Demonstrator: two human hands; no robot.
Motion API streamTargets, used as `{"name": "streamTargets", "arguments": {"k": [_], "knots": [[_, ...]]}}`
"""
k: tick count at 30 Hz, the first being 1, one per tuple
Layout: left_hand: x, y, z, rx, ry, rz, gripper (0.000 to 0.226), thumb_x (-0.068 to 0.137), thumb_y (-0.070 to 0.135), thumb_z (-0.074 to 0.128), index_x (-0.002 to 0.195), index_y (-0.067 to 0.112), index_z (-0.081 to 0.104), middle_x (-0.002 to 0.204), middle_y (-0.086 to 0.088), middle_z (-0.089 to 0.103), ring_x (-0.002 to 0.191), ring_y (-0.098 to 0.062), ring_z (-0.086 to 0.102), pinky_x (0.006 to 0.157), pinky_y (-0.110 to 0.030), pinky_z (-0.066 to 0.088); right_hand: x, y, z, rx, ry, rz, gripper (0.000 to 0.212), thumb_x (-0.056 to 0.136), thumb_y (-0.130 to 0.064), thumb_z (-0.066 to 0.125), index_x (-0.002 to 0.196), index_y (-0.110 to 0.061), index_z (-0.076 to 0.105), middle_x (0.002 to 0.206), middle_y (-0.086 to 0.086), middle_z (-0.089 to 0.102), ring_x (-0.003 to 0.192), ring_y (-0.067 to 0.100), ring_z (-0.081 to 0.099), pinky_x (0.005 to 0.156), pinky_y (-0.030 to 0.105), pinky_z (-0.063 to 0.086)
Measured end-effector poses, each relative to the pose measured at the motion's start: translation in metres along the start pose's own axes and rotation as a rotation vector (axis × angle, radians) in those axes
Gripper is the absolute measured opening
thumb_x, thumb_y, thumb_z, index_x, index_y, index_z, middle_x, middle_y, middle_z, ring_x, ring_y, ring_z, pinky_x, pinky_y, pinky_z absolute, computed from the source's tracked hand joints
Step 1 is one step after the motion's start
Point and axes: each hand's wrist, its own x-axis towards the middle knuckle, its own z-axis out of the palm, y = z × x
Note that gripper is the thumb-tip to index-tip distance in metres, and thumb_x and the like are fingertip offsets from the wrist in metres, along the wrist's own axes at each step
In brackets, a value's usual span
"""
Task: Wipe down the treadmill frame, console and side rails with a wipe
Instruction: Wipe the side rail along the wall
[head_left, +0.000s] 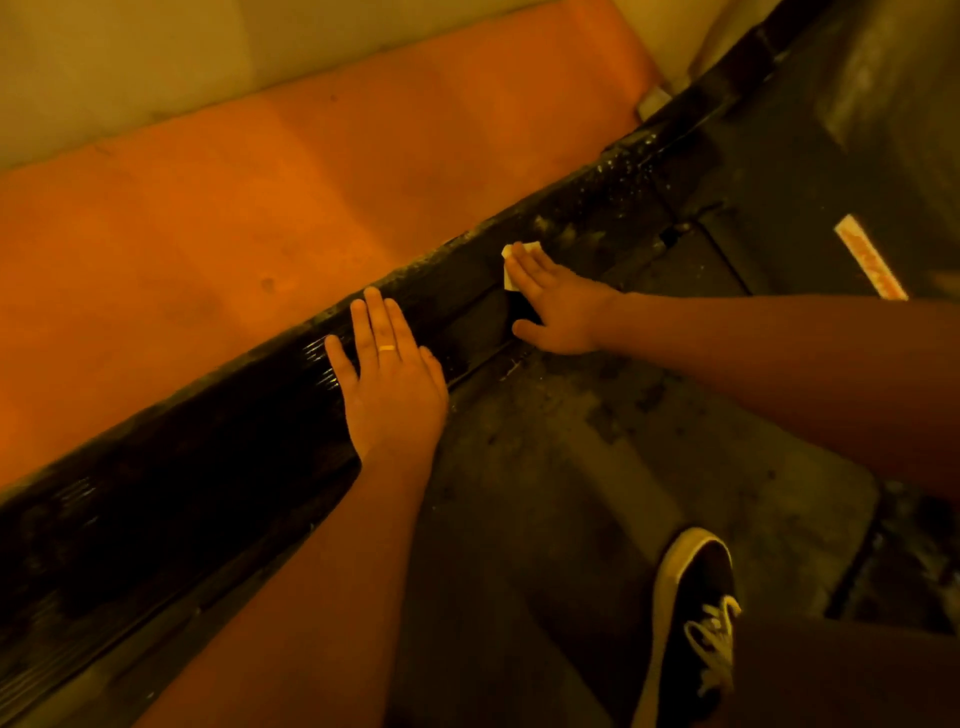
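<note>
Orange floor (260, 208) fills the space beyond both hands, and a pale wall (104, 78) stands behind it. Between the floor and the person runs a black side rail (208, 467) of the treadmill, and both hands lie on it. The left hand (389, 384) rests flat on the rail with straight fingers and holds nothing; it has a ring (387, 348) on one finger. The right hand (556, 306) is a little further along the rail, also with straight fingers and the thumb spread to the side, and it presses a white wipe (507, 253) against the rail; only the edges of the wipe show past the fingertips. Under the left hand and behind it, the rail looks dark and a bit shiny, so I think this part is probably wiped already. Ahead of the right hand, the rail carries pale specks (613, 171) and dull patches, so this stretch seems not yet done. On the near side of the hands, the grey belt (571, 467) looks dusty, and a shoe (696, 623) stands on it. Console and the opposite rail are not in view, so I cannot tell their condition; most of the task appears to remain.
</note>
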Motion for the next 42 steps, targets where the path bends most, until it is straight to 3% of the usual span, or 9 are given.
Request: {"name": "streamTargets", "arguments": {"k": [8,14,19,24,35,42], "knots": [[0.0,-0.002,-0.003,0.019,-0.039,0.012,0.064,0.106,0.036,0.023,0.16,0.005,0.005,0.168,-0.015,0.001,0.155,-0.028,-0.001,0.123,-0.058,0.006,-0.006,-0.015,0.022,0.115,0.112,0.042,0.076,0.105,-0.037,0.038,0.158,-0.011,-0.01,0.165,0.009,-0.017,0.152,0.032,-0.014,0.122,0.048,0.003],[0.002,0.002,0.001,-0.008,0.033,-0.015,0.065,0.104,0.034,0.03,0.16,0.005,0.012,0.168,-0.012,0.004,0.155,-0.026,0.003,0.122,-0.056,0.004,-0.005,-0.021,0.07,0.229,0.462,0.01,0.064,0.103,-0.034,0.026,0.159,-0.008,0.01,0.167,0.009,0.004,0.154,0.03,-0.002,0.123,0.044,0.004],[0.002,0.006,0.008,0.018,0.075,-0.053,0.064,0.102,0.037,0.022,0.16,0.009,0.015,0.168,-0.007,0.008,0.155,-0.023,0.007,0.123,-0.055,0.006,0.002,-0.032,0.08,0.284,0.588,0.067,0.062,0.103,-0.028,0.029,0.158,-0.006,0.014,0.167,0.01,0.01,0.154,0.029,0.001,0.124,0.043,0.002],[0.004,0.011,0.005,-0.026,0.111,-0.128,0.063,0.1,0.035,0.031,0.159,0.013,0.023,0.167,-0.003,0.017,0.154,-0.019,0.014,0.124,-0.051,0.006,0.0,-0.029,0.076,0.228,0.539,0.046,0.062,0.104,-0.029,0.028,0.158,-0.006,0.012,0.166,0.012,0.01,0.154,0.031,0.002,0.124,0.047,0.009],[-0.001,0.01,0.005,0.001,0.093,-0.133,0.063,0.102,0.034,0.029,0.161,0.014,0.017,0.168,-0.003,0.012,0.155,-0.021,0.009,0.124,-0.05,0.003,-0.002,-0.007,0.073,0.168,0.469,-0.103,0.063,0.106,-0.038,0.026,0.159,-0.006,0.012,0.167,0.011,0.009,0.154,0.033,0.001,0.125,0.047,0.01],[0.0,0.013,0.003,-0.012,0.092,-0.13,0.063,0.101,0.034,0.028,0.159,0.011,0.021,0.168,-0.003,0.013,0.155,-0.02,0.009,0.124,-0.051,0.004,0.011,0.029,0.027,-0.17,0.279,-0.365,0.072,0.105,-0.044,0.029,0.158,-0.002,0.003,0.166,0.018,-0.002,0.153,0.038,-0.002,0.123,0.048,0.016]]}}
